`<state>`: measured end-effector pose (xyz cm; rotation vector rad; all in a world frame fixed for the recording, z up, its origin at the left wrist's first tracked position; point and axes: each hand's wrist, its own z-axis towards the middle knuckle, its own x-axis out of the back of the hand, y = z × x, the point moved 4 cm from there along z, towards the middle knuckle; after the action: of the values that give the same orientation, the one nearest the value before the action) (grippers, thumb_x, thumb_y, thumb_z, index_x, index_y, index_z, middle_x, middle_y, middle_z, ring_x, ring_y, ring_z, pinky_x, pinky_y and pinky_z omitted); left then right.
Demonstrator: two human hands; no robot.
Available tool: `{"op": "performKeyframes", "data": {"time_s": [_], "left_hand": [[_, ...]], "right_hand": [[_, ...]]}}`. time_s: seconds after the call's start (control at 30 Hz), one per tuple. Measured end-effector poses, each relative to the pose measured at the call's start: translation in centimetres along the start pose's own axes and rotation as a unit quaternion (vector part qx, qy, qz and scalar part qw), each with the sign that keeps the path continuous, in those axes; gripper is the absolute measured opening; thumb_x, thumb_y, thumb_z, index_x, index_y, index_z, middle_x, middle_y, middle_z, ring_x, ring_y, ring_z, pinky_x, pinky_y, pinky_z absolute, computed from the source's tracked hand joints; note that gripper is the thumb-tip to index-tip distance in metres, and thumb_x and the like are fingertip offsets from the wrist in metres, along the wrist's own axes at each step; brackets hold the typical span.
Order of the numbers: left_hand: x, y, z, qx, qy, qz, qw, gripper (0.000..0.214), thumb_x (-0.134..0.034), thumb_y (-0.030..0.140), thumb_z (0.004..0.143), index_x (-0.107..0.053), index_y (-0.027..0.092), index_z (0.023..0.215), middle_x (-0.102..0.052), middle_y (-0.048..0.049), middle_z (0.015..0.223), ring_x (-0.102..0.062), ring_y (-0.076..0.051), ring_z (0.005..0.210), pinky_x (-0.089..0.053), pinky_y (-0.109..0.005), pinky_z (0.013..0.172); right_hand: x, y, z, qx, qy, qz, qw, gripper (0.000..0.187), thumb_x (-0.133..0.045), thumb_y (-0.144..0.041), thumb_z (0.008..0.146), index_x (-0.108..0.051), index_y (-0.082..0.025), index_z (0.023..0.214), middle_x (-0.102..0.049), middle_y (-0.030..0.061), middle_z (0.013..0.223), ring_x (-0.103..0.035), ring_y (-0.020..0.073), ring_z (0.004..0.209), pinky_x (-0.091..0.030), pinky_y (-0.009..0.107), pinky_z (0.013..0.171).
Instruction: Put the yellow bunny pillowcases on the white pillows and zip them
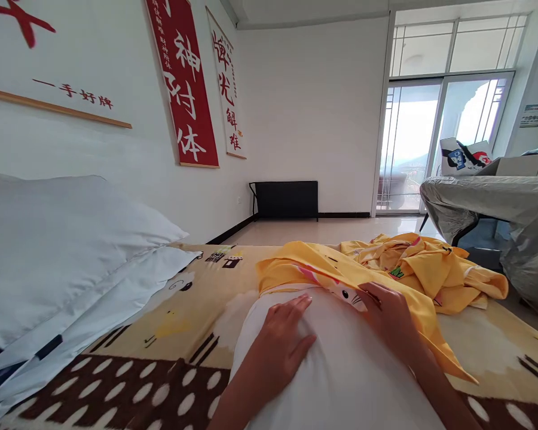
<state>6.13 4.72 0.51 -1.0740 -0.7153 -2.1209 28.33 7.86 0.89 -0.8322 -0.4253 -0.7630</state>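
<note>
Resting left hand [287, 334] loose and open on white pillow [332, 352]; grasping edge of yellow cover [341, 266] with right hand [388, 310]. Readable: "神附体" on red scroll [186, 89], "一手好牌" on white hanging [63, 65].

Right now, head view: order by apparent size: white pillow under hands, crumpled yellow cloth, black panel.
1. White pillow
2. Crumpled yellow cloth
3. Black panel; it's farthest, so true size is unsure.

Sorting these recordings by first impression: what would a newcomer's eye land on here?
First, the bright yellow cloth at the middle, over the far end of a white pillow, with the right hand at its edge and the left hand on the pillow. Then the red banner, upper left on the wall.
</note>
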Motion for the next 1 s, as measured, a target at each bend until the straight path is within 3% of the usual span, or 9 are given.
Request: {"op": "performKeyframes", "data": {"time_s": [0.1, 0.23, 0.33, 0.4, 0.57, 0.7, 0.83, 0.93, 1.0], "left_hand": [[0.6, 2.3, -0.7, -0.101, 0.067, 0.052, 0.991, 0.063, -0.048, 0.020, 0.087, -0.019, 0.020, 0.144, -0.037, -0.0142, 0.145, -0.030, -0.025, 0.136, -0.026, -0.042, 0.107], [0.3, 3.8, -0.9, -0.129, 0.020, -0.011, 0.991, 0.034, -0.047, 0.009, 0.082, -0.051, 0.022, 0.113, -0.062, -0.0058, 0.116, -0.051, -0.021, 0.117, -0.023, -0.039, 0.104], [0.1, 2.6, -0.7, -0.077, 0.059, -0.026, 0.995, 0.019, -0.041, 0.006, 0.083, -0.052, 0.018, 0.074, -0.060, 0.0001, 0.076, -0.056, -0.016, 0.079, -0.030, -0.038, 0.091], [0.2, 1.6, -0.6, -0.068, 0.106, -0.014, 0.992, 0.021, -0.039, 0.009, 0.084, -0.049, 0.017, 0.069, -0.053, 0.0006, 0.069, -0.048, -0.015, 0.069, -0.031, -0.037, 0.084], [1.1, -0.4, -0.9, -0.025, 0.231, -0.065, 0.971, 0.024, -0.039, 0.016, 0.087, -0.039, 0.018, 0.063, -0.041, 0.0018, 0.062, -0.038, -0.014, 0.063, -0.033, -0.032, 0.074], [1.4, -2.0, -1.6, 0.084, 0.313, -0.176, 0.930, 0.027, -0.045, 0.024, 0.085, -0.036, 0.020, 0.060, -0.038, 0.0006, 0.062, -0.036, -0.016, 0.067, -0.036, -0.028, 0.064], [1.0, -3.6, -2.4, 0.166, 0.356, -0.261, 0.882, 0.031, -0.045, 0.029, 0.085, -0.032, 0.021, 0.058, -0.031, 0.0011, 0.063, -0.034, -0.015, 0.063, -0.035, -0.025, 0.056], [1.7, -3.6, -2.4, 0.149, 0.335, -0.207, 0.907, 0.031, -0.043, 0.024, 0.084, -0.031, 0.021, 0.056, -0.031, 0.0008, 0.060, -0.036, -0.015, 0.063, -0.035, -0.026, 0.056], [3.0, -2.5, -2.4, 0.087, 0.311, -0.101, 0.941, 0.018, -0.046, 0.019, 0.082, -0.048, 0.020, 0.064, -0.043, -0.0006, 0.062, -0.041, -0.017, 0.067, -0.038, -0.029, 0.064]], "right_hand": [[0.5, -5.4, -3.0, 0.142, -0.024, 0.041, 0.989, 0.028, -0.042, -0.025, 0.092, -0.056, -0.020, 0.069, -0.057, 0.0001, 0.060, -0.050, 0.0126, 0.058, -0.038, 0.023, 0.058], [-1.4, -10.0, -5.8, 0.285, -0.103, 0.075, 0.950, 0.027, -0.039, -0.016, 0.092, -0.056, -0.020, 0.072, -0.063, 0.0011, 0.071, -0.056, 0.0129, 0.068, -0.045, 0.023, 0.069], [-1.9, -9.7, -5.7, 0.227, -0.185, 0.041, 0.955, 0.016, -0.047, -0.015, 0.087, -0.061, -0.023, 0.090, -0.065, 0.0006, 0.085, -0.059, 0.0148, 0.081, -0.046, 0.025, 0.078], [-1.0, -8.2, -5.3, 0.174, -0.210, 0.009, 0.962, 0.032, -0.056, -0.016, 0.081, -0.058, -0.029, 0.111, -0.063, 0.0011, 0.100, -0.057, 0.0176, 0.094, -0.045, 0.029, 0.085], [2.2, -3.8, -3.8, 0.104, -0.104, -0.063, 0.987, 0.059, -0.060, -0.021, 0.076, -0.046, -0.031, 0.133, -0.052, 0.0072, 0.127, -0.045, 0.0261, 0.117, -0.033, 0.044, 0.102], [2.4, -2.0, -2.7, 0.043, -0.118, -0.053, 0.991, 0.057, -0.060, -0.028, 0.076, -0.049, -0.030, 0.131, -0.049, 0.0060, 0.134, -0.043, 0.0271, 0.121, -0.031, 0.046, 0.103], [1.2, -2.2, -1.8, 0.060, -0.166, 0.001, 0.984, 0.034, -0.053, -0.025, 0.078, -0.064, -0.025, 0.110, -0.060, 0.0059, 0.121, -0.053, 0.0241, 0.109, -0.036, 0.039, 0.098], [0.6, -1.7, -1.5, 0.052, -0.125, 0.014, 0.991, 0.026, -0.048, -0.018, 0.074, -0.068, -0.022, 0.090, -0.068, 0.0060, 0.097, -0.059, 0.0234, 0.091, -0.044, 0.035, 0.084], [1.0, -1.4, -1.8, 0.045, -0.037, 0.009, 0.998, 0.027, -0.046, -0.016, 0.071, -0.066, -0.021, 0.088, -0.068, 0.0061, 0.088, -0.060, 0.0230, 0.082, -0.046, 0.032, 0.073]]}}
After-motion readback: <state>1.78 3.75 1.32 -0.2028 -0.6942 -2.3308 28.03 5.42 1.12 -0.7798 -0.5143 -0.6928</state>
